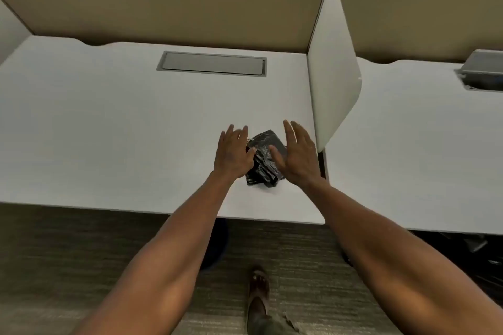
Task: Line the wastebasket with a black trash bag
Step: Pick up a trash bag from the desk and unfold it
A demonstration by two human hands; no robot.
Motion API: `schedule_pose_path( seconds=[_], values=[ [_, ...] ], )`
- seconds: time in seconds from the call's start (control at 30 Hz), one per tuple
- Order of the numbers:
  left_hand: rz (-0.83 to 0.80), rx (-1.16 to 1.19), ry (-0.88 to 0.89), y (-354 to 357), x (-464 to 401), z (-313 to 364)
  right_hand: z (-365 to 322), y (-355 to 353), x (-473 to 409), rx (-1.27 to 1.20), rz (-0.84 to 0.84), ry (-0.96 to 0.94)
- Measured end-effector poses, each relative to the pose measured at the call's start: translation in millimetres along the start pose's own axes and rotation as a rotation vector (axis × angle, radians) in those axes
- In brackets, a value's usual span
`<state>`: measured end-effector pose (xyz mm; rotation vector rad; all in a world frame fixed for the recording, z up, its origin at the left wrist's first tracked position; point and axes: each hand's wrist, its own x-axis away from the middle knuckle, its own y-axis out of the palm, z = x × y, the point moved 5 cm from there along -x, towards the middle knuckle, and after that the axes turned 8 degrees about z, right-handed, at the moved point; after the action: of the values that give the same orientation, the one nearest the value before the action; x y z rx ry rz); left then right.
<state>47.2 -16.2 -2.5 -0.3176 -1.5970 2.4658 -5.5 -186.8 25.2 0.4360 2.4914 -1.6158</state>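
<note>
Just starting: one black trash bag point(265, 158) folded small on the white desk point(109, 122), not opened up, and no wastebasket anywhere to be seen. From left to right: one left hand point(232, 156) flat and wide open, then the bag in the middle, then one right hand point(298, 156) wide open too, both close beside the bag and gripping nothing. Left to do: pick up, shake open, find the basket, tuck the bag in.

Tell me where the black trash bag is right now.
In the head view the folded black trash bag lies on the white desk near its front right corner, between the open left hand and right hand.
</note>
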Motion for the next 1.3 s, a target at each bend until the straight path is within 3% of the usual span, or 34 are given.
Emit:
schedule_pose_path(
  seconds=[0.13, 0.4, 0.7, 0.8, 0.93, 1.03, 1.13, 1.23, 1.3],
  values=[
    [-0.093, 0.013, -0.038, 27.4, -4.8, -8.3, 20.3, 41.5, 5.1, -0.015, -0.176, 0.102],
    [-0.239, 0.374, -0.312, 67.4, -14.9, -15.8, 40.3, 104.4, 12.8, 0.036, -0.41, 0.145],
    [-0.217, 0.53, -0.398, 77.0, -15.0, -7.0, 44.4, 121.4, 5.8, 0.011, -0.356, 0.18],
    [-0.103, 0.61, -0.501, 69.0, -15.4, -10.5, 49.3, 115.5, 3.7, -0.05, -0.333, 0.209],
    [0.065, 0.718, -0.694, 57.4, -14.1, -24.1, 54.6, 93.1, -3.1, -0.292, -0.167, 0.303],
    [0.0, 0.77, -0.737, 58.4, -8.8, -27.8, 61.9, 74.5, -3.7, -0.544, -0.07, 0.438],
    [-0.076, 0.882, -0.689, 57.9, -0.3, -22.6, 69.5, 62.4, 4.2, -0.871, -0.157, 0.63],
    [-0.05, 0.917, -0.581, 53.1, 6.5, -20.8, 70.0, 48.0, 15.3, -1.143, -0.27, 0.757],
    [-0.091, 0.983, -0.687, 48.7, 13.5, -25.1, 67.2, 38.5, 22.1, -1.304, -0.339, 0.829]
  ],
)
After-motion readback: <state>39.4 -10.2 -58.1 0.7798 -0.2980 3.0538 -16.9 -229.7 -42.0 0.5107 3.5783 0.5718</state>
